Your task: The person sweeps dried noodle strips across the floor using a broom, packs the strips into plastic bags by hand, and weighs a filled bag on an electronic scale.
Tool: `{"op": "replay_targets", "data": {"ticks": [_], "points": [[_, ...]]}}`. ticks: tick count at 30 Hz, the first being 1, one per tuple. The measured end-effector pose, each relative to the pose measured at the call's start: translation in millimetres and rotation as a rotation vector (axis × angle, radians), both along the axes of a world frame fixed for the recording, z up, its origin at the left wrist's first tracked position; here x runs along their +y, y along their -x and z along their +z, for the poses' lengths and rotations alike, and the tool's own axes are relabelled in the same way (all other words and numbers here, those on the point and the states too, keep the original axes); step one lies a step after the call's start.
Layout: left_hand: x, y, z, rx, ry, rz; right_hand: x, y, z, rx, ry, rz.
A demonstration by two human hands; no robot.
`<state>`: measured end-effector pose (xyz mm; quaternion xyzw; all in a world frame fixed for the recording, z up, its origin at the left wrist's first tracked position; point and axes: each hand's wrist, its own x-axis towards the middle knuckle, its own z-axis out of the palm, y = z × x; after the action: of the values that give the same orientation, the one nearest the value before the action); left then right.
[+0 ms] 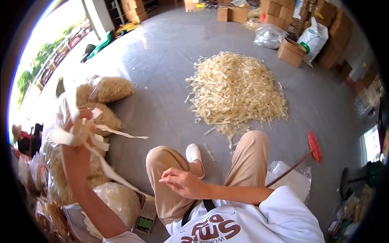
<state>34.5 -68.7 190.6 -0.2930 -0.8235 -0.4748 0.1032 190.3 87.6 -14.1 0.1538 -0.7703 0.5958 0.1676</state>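
My left hand (81, 125) is raised at the left, with its fingers closed around several long pale strips (67, 137). The strips loop over the hand and trail from it; one hangs down toward a scale (146, 214) with a lit green display. My right hand (182, 182) is in front of my lap, its fingers bent and drawn together; whether anything small is between them does not show. Beside the scale sits a clear bag of pale material (117, 202). A large heap of pale strips (239, 89) lies on the floor beyond my knees.
Filled sacks (111, 89) are stacked at the left. A red broom (315, 146) lies at the right by a clear plastic sheet (289, 180). Cardboard boxes (291, 52) and a white sack (314, 38) stand at the back right. A person (30, 137) is at the far left.
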Motion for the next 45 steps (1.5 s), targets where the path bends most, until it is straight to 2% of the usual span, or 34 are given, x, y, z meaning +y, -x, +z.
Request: {"op": "replay_targets", "data": {"ticks": [1,3,5,6,7,9,12,14,15,17,18,19,22,24,27,30,31,32,33,35,37,42,45], "points": [[36.0,1.5,-3.0,-0.121,-0.017,-0.085,6.7,-6.2,-6.5,-0.041,0.022,-0.047],[99.6,1.8,-13.9,-0.172,0.084,-0.309,17.6,-17.4,-22.5,-0.081,0.048,-0.137],[159.6,3.6,-34.4,-0.101,0.158,-0.569,28.1,-28.5,-37.1,-0.07,0.026,-0.259],[189.7,3.4,-43.9,-0.11,0.213,-0.671,32.7,-36.6,-30.4,-0.188,0.052,-0.295],[219.9,4.1,-54.7,-0.117,0.269,-0.769,37.9,-42.1,-32.6,-0.189,0.059,-0.33],[284.5,15.4,-92.5,0.071,0.348,-0.862,42.6,-51.4,-39.9,-0.163,0.012,-0.487],[358.4,12.2,-124.9,-0.002,0.241,-0.804,49.6,-65.5,-46.3,-0.22,0.059,-0.606],[385.1,8.3,-144.2,0.155,0.268,-0.672,54.4,-77.3,-47.0,-0.259,0.097,-0.661],[388.2,5.4,-148.6,0.151,0.271,-0.681,57.6,-83.1,-46.1,-0.268,0.088,-0.701],[383.1,-1.5,-144.3,0.117,0.391,-0.837,61.5,-91.7,-44.8,-0.28,0.067,-0.763],[380.2,2.5,-156.1,0.211,0.38,-0.849,61.9,-95.1,-47.3,-0.246,0.066,-0.772],[368.5,0.6,-154.0,0.159,0.369,-0.879,63.1,-98.6,-48.6,-0.245,0.065,-0.754],[323.3,0.5,-142.4,0.146,0.42,-0.799,66.9,-108.5,-53.9,-0.355,0.117,-0.65],[286.9,-4.1,-127.8,-0.051,0.412,-0.795,72.4,-111.1,-57.2,-0.356,0.152,-0.618],[224.4,-31.1,-112.5,-0.062,0.438,-0.799,79.0,-111.6,-59.2,-0.309,0.181,-0.597],[165.1,-86.1,-99.1,-0.406,0.396,-1.076,89.2,-110.0,-63.1,-0.362,0.106,-0.552],[151.3,-104.5,-99.3,-0.388,0.411,-1.294,90.9,-108.5,-61.7,-0.342,0.093,-0.536],[137.3,-125.1,-104.6,-0.578,0.372,-1.478,91.7,-107.1,-59.7,-0.35,0.093,-0.52],[128.1,-142.1,-113.6,-0.603,0.368,-1.662,92.5,-106.1,-57.4,-0.363,0.095,-0.505],[116.3,-173.8,-115.1,-0.554,0.272,-1.861,92.4,-105.0,-50.7,-0.363,0.073,-0.478],[112.2,-189.7,-105.9,-0.689,0.343,-1.903,93.4,-103.9,-45.9,-0.364,0.067,-0.462],[105.7,-196.3,-123.5,-0.663,0.208,-1.932,92.7,-106.9,-48.6,-0.278,0.085,-0.481],[103.5,-197.7,-119.0,-0.636,0.304,-1.888,97.4,-109.4,-51.8,-0.29,0.081,-0.462]]}}
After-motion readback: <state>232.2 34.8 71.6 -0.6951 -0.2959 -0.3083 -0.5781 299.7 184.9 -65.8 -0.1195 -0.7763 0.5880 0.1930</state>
